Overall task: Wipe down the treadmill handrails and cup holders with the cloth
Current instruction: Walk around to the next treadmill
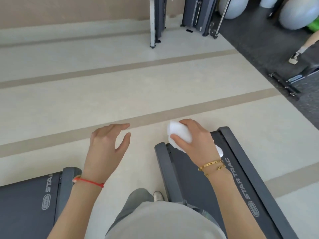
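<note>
pale floor (120,94) with tan stripes; dark mat (255,47), grey exercise balls (296,12) beyond.

Bare floor (138,94) lay open ahead; two treadmill decks, left (29,200) and right (215,178), flanked a clear aisle between them.

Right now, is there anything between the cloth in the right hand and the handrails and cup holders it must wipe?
Cannot tell: the right hand holds the white cloth above the treadmill deck, but no handrail or cup holder is in view.
</note>
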`<state>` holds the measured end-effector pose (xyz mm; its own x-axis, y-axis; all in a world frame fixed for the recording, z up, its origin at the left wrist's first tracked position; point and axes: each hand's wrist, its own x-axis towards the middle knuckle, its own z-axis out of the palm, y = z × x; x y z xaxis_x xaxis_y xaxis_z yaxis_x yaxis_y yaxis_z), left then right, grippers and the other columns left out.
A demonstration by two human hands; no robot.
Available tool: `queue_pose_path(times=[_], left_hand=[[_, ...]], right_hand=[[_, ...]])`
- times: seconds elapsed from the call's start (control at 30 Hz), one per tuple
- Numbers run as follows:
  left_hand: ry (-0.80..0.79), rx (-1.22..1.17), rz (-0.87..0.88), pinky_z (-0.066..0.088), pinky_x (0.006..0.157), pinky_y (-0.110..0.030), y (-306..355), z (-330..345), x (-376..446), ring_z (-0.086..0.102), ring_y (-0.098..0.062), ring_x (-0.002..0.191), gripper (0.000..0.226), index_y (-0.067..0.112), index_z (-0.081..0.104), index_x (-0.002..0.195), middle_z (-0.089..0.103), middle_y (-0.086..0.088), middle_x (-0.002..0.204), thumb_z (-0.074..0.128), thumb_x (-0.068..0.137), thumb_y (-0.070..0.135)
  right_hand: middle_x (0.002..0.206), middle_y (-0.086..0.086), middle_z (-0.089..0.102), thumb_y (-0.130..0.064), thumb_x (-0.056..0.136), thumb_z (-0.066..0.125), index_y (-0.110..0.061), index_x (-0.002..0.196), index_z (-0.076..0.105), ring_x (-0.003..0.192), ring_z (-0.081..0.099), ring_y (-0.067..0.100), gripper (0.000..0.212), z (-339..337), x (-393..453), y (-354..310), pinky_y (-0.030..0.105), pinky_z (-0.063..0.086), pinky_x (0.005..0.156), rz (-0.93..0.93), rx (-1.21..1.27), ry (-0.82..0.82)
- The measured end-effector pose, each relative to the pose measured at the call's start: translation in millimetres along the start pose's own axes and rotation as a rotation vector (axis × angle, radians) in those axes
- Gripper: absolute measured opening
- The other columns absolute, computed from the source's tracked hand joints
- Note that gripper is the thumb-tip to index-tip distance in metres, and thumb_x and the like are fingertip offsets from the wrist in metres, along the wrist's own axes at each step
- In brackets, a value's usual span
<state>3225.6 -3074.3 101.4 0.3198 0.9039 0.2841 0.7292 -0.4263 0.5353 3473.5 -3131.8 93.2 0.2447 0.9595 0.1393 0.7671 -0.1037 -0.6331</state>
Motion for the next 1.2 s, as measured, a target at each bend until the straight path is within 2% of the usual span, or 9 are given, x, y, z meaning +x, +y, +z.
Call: queue_pose_path(times=[0.07, 0.27, 0.47, 0.57, 0.7, 0.83, 1.0, 1.2], left_hand=[[0.011, 0.002, -0.025, 0.048, 0.091, -0.053, -9, 3, 23, 0.067, -0.027, 0.098, 0.026, 0.011, 0.07, 0.112, 0.072, 0.0, 0.108, 0.059, 0.091, 0.021], [0.022, -0.025, -0.059, 0.049, 0.092, -0.052, -42, 19, 107, 0.067, -0.024, 0.097, 0.029, 0.012, 0.07, 0.113, 0.072, 0.001, 0.108, 0.056, 0.091, 0.024], [-0.027, -0.041, -0.022, 0.048, 0.094, -0.051, -90, 34, 219, 0.066, -0.025, 0.102, 0.026, 0.012, 0.069, 0.116, 0.07, 0.0, 0.11, 0.059, 0.094, 0.02], [-0.044, -0.037, 0.028, 0.048, 0.094, -0.05, -115, 36, 282, 0.066, -0.025, 0.101, 0.023, 0.012, 0.069, 0.116, 0.07, 0.0, 0.109, 0.063, 0.094, 0.015], [-0.109, -0.017, 0.129, 0.049, 0.092, -0.05, -141, 41, 363, 0.066, -0.026, 0.099, 0.023, 0.012, 0.069, 0.115, 0.07, 0.0, 0.108, 0.06, 0.094, 0.018], [-0.192, -0.035, 0.235, 0.048, 0.093, -0.05, -152, 51, 430, 0.066, -0.025, 0.1, 0.023, 0.014, 0.068, 0.116, 0.07, 0.001, 0.11, 0.061, 0.094, 0.018], [-0.286, -0.09, 0.343, 0.048, 0.093, -0.049, -150, 80, 500, 0.066, -0.023, 0.1, 0.022, 0.014, 0.068, 0.115, 0.07, 0.002, 0.109, 0.062, 0.094, 0.016], [-0.409, -0.151, 0.475, 0.048, 0.093, -0.048, -117, 136, 576, 0.066, -0.023, 0.101, 0.022, 0.012, 0.069, 0.114, 0.071, 0.0, 0.109, 0.063, 0.094, 0.015]], right_hand=[[0.105, -0.008, 0.063, -0.038, 0.085, 0.07, -0.021, 0.113, 0.059, 0.087, 0.058, 0.012, 0.035, 4, 29, 0, 0.014, 0.035, 0.069, -0.02, 0.001, -0.024], [0.106, -0.007, 0.062, -0.038, 0.085, 0.069, -0.022, 0.113, 0.058, 0.089, 0.058, 0.015, 0.034, 29, 123, 1, 0.024, 0.044, 0.076, -0.043, 0.001, -0.073], [0.106, -0.008, 0.063, -0.038, 0.084, 0.07, -0.023, 0.113, 0.059, 0.089, 0.059, 0.013, 0.034, 63, 227, -1, 0.024, 0.046, 0.074, -0.018, -0.011, -0.027], [0.104, -0.009, 0.062, -0.041, 0.084, 0.068, -0.024, 0.113, 0.058, 0.088, 0.059, 0.013, 0.035, 78, 281, -4, 0.023, 0.044, 0.072, 0.017, -0.015, 0.007], [0.107, -0.009, 0.063, -0.042, 0.084, 0.069, -0.022, 0.116, 0.058, 0.089, 0.059, 0.012, 0.039, 91, 340, -4, 0.022, 0.045, 0.074, 0.099, -0.016, 0.088], [0.105, -0.006, 0.064, -0.04, 0.084, 0.071, -0.02, 0.114, 0.059, 0.089, 0.061, 0.017, 0.038, 93, 377, -2, 0.031, 0.05, 0.076, 0.201, -0.008, 0.142], [0.104, -0.004, 0.064, -0.037, 0.084, 0.071, -0.018, 0.114, 0.06, 0.09, 0.062, 0.02, 0.037, 86, 409, 6, 0.037, 0.052, 0.079, 0.336, -0.02, 0.227], [0.102, -0.006, 0.065, -0.036, 0.083, 0.073, -0.018, 0.113, 0.061, 0.086, 0.061, 0.017, 0.038, 66, 443, 42, 0.028, 0.048, 0.074, 0.5, -0.051, 0.359]])
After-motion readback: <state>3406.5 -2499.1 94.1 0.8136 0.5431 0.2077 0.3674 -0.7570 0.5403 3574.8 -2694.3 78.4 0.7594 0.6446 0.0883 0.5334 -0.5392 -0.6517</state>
